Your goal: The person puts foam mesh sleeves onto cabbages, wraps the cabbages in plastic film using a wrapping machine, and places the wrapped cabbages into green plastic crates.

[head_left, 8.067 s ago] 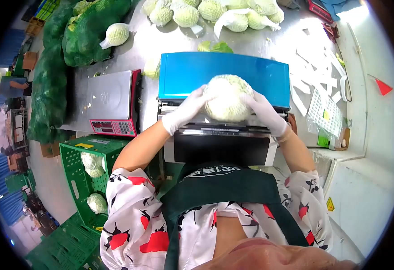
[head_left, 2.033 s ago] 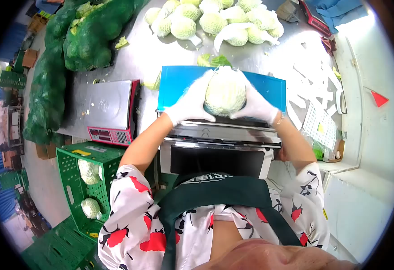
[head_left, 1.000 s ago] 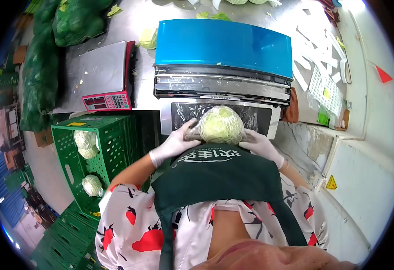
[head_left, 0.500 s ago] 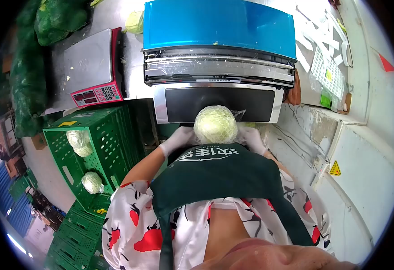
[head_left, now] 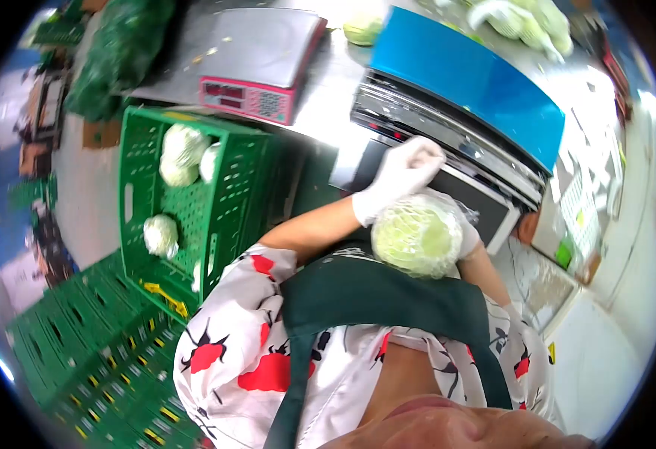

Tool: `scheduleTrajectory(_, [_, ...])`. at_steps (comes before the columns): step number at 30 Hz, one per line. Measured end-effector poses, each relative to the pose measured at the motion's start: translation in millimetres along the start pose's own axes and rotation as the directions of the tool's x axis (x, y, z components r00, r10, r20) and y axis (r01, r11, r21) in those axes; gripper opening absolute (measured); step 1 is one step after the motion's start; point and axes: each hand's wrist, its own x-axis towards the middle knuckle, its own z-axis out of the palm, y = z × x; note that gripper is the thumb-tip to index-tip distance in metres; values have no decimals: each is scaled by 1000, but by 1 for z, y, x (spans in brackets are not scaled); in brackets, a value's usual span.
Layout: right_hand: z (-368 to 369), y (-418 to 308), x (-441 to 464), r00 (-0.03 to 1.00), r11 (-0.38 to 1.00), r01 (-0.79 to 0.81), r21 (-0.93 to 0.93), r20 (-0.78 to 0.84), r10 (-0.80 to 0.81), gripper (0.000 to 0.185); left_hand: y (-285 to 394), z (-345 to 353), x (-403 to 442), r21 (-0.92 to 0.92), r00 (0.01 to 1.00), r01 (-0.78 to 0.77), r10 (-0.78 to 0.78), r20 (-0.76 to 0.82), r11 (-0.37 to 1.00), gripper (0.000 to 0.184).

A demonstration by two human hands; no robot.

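Note:
A pale green cabbage (head_left: 416,238) in clear film and white netting is in front of the dark green apron. My right hand (head_left: 469,233), in a white glove, holds it from the right side, its fingers partly hidden behind the film. My left hand (head_left: 407,173), also gloved, is raised above the cabbage with fingers curled closed; whatever they hold, if anything, is hidden. Just beyond it stands the wrapping machine with a blue cover (head_left: 466,82), silver rollers and a dark front plate (head_left: 466,196).
A red and silver scale (head_left: 257,56) stands left of the machine. Below it a green crate (head_left: 227,202) holds several netted cabbages (head_left: 162,236). More green crates (head_left: 81,314) are at lower left. Netted cabbages (head_left: 526,26) and white strips lie on the metal table at upper right.
The cabbage came off the machine to my apron, now in film. My left hand has let go of it and risen toward the machine. The view has turned left, showing more of the crate.

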Motion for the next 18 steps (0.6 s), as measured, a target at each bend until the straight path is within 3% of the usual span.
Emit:
scheduleTrajectory(2, [19, -13, -3, 1000, 975, 20, -222, 17, -17, 37, 13, 9, -5, 51, 991, -102, 106, -80, 994, 46])
scheduleTrajectory(3, [11, -9, 2, 992, 968, 40, -247, -106, -68, 36, 13, -2, -10, 134, 991, -133, 129, 40, 982, 53])
scheduleTrajectory(4, [-5, 3, 9, 965, 961, 61, -270, -231, -127, 36, -5, -11, -9, -34, 967, -65, 72, 243, 997, 55])
scheduleTrajectory(5, [-3, 5, 12, 919, 876, 138, -461, -270, -287, 38, 6, -22, -16, -271, 919, 155, -38, 392, 950, 54])
scheduleTrajectory(7, [10, 2, 19, 750, 539, 121, -834, -279, -599, 42, 29, -46, -41, -528, 847, 407, -92, 523, 745, 51])
scheduleTrajectory(8, [17, -5, 22, 631, 296, 33, -955, -210, -747, 44, 41, -57, -52, -598, 862, 420, -94, 498, 682, 51])
scheduleTrajectory(9, [9, -11, 24, 586, 283, 36, -958, -209, -783, 46, 5, -81, -58, -737, 863, 476, -96, 496, 480, 51])
scheduleTrajectory(10, [9, -23, 24, 586, 470, 113, -875, -323, -743, 46, -29, -106, -63, -822, 858, 512, -108, 502, 249, 52])
scheduleTrajectory(11, [2, -34, 24, 582, 496, 123, -859, -343, -738, 43, -9, -117, -86, -684, 964, 264, -171, 202, 680, 54])
scheduleTrajectory(12, [-4, -44, 25, 578, 524, 134, -841, -363, -731, 40, 11, -128, -121, -314, 994, 12, -47, -103, 949, 57])
scheduleTrajectory(13, [-4, -56, 27, 581, 555, 128, -822, -391, -714, 33, -32, -156, -149, -744, 978, -75, -98, -186, 664, 59])
scheduleTrajectory(14, [-15, -64, 29, 588, 547, 130, -827, -380, -714, 28, 19, -164, -159, -778, 985, -143, 9, -174, 611, 66])
scheduleTrajectory(15, [-22, -73, 31, 586, 558, 115, -822, -398, -706, 27, 43, -189, -179, -649, 957, -289, 187, -224, 703, 67])
scheduleTrajectory(16, [-29, -83, 34, 587, 570, 100, -815, -415, -696, 26, 46, -225, -211, -585, 931, -360, 237, -278, 727, 66])
scheduleTrajectory(18, [-51, -99, 40, 565, 519, 46, -854, -406, -718, 23, 60, -294, -286, -667, 806, -545, 99, -584, 508, 68])
